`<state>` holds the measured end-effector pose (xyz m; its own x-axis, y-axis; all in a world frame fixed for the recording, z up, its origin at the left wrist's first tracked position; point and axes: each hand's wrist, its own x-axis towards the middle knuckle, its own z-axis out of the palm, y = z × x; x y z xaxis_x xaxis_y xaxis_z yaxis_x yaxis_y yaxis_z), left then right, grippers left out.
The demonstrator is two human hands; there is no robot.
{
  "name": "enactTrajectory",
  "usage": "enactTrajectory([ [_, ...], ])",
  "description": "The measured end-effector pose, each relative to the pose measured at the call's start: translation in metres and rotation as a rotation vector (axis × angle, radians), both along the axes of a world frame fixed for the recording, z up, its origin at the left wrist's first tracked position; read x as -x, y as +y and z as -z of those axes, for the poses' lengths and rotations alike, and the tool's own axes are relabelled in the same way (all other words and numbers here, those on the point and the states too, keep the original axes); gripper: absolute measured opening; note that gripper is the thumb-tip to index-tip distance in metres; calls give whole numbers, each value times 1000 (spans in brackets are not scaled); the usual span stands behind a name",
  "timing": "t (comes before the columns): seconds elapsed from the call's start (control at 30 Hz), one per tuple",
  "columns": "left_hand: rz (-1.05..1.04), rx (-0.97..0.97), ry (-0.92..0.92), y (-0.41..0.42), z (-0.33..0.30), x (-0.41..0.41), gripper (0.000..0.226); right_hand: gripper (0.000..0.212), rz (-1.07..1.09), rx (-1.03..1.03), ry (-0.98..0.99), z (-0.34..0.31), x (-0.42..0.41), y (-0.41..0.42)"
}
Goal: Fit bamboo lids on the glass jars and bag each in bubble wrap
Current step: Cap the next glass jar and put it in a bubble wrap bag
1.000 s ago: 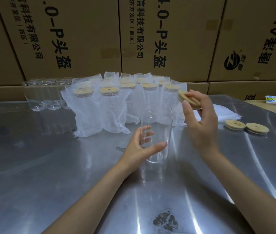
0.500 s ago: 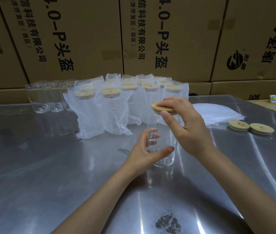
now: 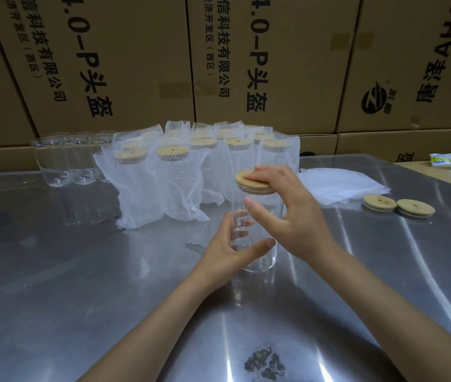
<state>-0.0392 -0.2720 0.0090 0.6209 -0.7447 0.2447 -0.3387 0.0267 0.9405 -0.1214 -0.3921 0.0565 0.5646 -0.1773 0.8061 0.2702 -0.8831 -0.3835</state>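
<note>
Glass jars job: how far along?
Done: a cluster of lidded jars in white bubble-wrap bags stands at the back. In hand: left hand grips a clear glass jar; right hand presses a round bamboo lid on. Left: bagging it, plus bare jars; two spare lids.

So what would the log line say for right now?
step: lidding | left hand: holds glass jar | right hand: presses bamboo lid onto it | bagging: not yet

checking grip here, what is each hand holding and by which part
Left hand grips the glass jar around its lower body. Right hand presses the bamboo lid down by its top face.
</note>
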Motion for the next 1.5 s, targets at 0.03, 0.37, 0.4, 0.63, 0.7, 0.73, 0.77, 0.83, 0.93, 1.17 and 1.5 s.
enactTrajectory([
  [0.03, -2, -6, -3, 0, 0, 0, 77, 34, -12, -13, -9, 2, 0, -1],
  [0.37, -12, -13, -12, 1, 2, -2, 75, 41, 522, -392, 369, 53, -20, -99],
  [0.4, -9, -11, -10, 1, 2, -3, 75, 42, 598, -409, 438, 55, -21, -111],
  [0.63, 11, 4, -5, -2, 5, -6, 72, 46, 796, -268, 570, 53, -37, -153],
  [0.7, 12, 3, -11, -3, 6, -7, 68, 46, 822, -200, 586, 53, -40, -160],
  [0.73, 18, 5, -12, -4, 6, -7, 68, 46, 827, -171, 593, 54, -42, -164],
  [0.77, 26, 8, -10, -4, 6, -7, 68, 46, 825, -154, 608, 54, -43, -167],
  [0.83, 35, 12, -8, -5, 6, -7, 72, 48, 817, -152, 668, 56, -45, -171],
  [0.93, 35, 14, -7, -6, 6, -7, 73, 47, 848, -163, 748, 56, -48, -174],
  [1.17, 36, 35, 1, -6, 5, -6, 68, 33, 1017, -1, 702, 55, -43, -172],
  [1.5, 38, 26, -8, -4, 3, -5, 65, 28, 997, -82, 323, 55, -26, -161],
])
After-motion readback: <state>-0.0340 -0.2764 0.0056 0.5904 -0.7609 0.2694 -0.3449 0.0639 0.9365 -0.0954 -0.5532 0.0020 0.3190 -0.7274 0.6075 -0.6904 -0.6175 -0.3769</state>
